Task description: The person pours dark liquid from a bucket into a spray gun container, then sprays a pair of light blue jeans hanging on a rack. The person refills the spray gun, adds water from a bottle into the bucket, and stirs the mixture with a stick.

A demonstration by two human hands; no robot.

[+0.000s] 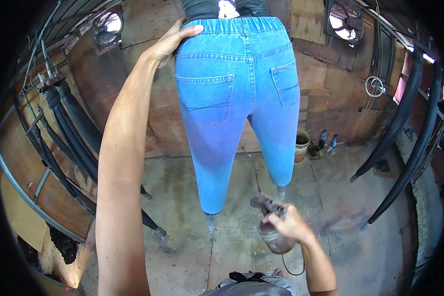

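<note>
A pair of blue jeans (213, 148) with an elastic waistband is stretched over a leg form, back pockets toward me. A purplish tint lies across the seat and thighs. At the waistband's left corner my left hand (168, 43) grips the jeans, thumb on the near face and the other fingers mostly hidden behind. Below the hems my right hand (288, 223) is closed round a spray gun (269, 204), whose nozzle points up and left. Under the gun hangs a dark, rounded cup (275, 239), and a thin hose (295, 273) trails below it.
Black flexible hoses (79, 133) hang at left, with more black tubes (404, 123) at right. Two wall fans (107, 27) (346, 22) are set high in the wooden wall. A bucket (302, 143) and small bottles (322, 138) stand by the wall behind the jeans.
</note>
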